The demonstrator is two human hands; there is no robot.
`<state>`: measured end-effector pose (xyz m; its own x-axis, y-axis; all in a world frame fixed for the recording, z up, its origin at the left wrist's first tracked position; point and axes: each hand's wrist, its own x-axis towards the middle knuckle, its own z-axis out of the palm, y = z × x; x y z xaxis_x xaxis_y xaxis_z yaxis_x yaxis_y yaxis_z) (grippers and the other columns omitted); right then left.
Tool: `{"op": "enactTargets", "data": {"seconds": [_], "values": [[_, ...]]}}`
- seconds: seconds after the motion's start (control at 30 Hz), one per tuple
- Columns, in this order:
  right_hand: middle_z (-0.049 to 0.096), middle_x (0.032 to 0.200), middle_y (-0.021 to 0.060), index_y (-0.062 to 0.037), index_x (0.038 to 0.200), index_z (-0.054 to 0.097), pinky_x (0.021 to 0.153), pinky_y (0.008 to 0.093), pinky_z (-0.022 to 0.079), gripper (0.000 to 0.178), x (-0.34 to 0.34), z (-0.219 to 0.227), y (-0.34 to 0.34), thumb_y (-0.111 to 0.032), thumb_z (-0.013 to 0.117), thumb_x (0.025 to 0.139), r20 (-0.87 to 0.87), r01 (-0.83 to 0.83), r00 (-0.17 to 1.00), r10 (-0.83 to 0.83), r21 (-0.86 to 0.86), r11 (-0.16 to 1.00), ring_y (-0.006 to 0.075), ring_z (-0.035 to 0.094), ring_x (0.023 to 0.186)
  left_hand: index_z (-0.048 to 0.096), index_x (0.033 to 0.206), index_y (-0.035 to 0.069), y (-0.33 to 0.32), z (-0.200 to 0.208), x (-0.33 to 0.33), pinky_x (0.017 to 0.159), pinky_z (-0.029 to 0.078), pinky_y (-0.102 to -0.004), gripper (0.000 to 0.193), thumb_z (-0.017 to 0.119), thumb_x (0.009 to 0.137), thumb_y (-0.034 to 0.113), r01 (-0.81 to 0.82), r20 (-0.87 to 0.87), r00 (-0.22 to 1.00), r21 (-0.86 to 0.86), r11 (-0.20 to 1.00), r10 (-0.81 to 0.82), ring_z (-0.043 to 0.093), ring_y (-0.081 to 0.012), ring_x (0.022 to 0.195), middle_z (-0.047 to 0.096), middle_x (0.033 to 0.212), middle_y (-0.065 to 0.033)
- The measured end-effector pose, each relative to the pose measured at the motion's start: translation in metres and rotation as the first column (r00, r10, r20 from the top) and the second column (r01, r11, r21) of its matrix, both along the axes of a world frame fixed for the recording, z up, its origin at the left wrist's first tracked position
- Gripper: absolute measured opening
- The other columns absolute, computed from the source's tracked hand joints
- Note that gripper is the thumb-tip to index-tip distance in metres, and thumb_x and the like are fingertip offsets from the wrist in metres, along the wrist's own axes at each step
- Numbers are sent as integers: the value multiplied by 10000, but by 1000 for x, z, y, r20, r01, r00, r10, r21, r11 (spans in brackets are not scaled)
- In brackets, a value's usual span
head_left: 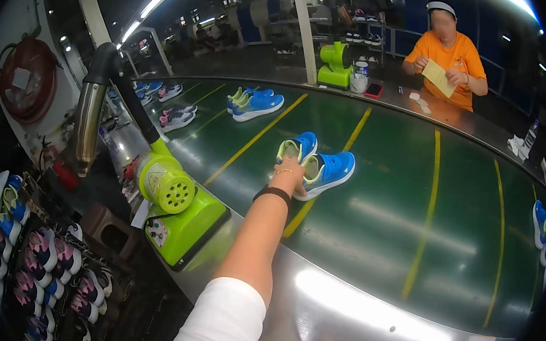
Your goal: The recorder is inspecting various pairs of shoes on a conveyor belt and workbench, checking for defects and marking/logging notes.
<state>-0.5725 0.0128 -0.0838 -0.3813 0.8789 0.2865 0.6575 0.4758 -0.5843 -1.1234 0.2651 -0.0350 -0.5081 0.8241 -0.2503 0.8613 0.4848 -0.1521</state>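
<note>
A pair of blue sneakers (pixel 331 169) with white soles and pale yellow-green lining rests on the green conveyor belt (pixel 380 212), toes pointing away and to the right. My left hand (pixel 291 171), reaching out from a white sleeve with a black band at the wrist, is closed round the heels of both shoes. Its fingertips are partly hidden in the shoe openings. My right hand is out of the picture.
A lime-green blower (pixel 181 214) with a metal nozzle (pixel 88 128) stands left of my arm. More sneakers (pixel 256 106) sit farther left on the belt and at its right end (pixel 542 224). Shoe racks (pixel 41 260) fill the lower left. Opposite, a person in orange (pixel 454 63) holds yellow paper.
</note>
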Motion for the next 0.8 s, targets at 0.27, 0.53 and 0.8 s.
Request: {"op": "enactTargets", "data": {"seconds": [0.27, 0.53, 0.8], "values": [[622, 980, 151, -44, 952, 644, 847, 415, 427, 164, -2, 14, 3, -75, 604, 796, -7, -37, 999, 37, 7, 999, 338, 564, 932, 603, 1171, 87, -40, 16, 32, 920, 451, -385, 649, 761, 659, 453, 190, 236, 947, 134, 972, -218, 498, -299, 1135, 563, 1143, -149], [616, 961, 178, -14, 1006, 617, 796, 431, 435, 202, 7, 14, -5, -128, 585, 842, -27, -68, 997, 71, 87, 994, 371, 556, 888, 620, 1040, 16, -114, 53, 216, 686, 511, -371, 592, 713, 697, 490, 458, 388, 589, 563, 689, -709, 647, -270, 769, 651, 849, -161], [527, 1167, 202, 35, 1248, 442, 939, 383, 382, 401, 5, -12, -10, -213, 438, 934, -308, 103, 949, -70, 92, 990, 318, 528, 1056, 608, 936, 30, -235, 23, 363, 728, 493, -388, 464, 736, 666, 384, 643, 294, 521, 484, 594, -802, 600, -312, 866, 581, 858, -168]]}}
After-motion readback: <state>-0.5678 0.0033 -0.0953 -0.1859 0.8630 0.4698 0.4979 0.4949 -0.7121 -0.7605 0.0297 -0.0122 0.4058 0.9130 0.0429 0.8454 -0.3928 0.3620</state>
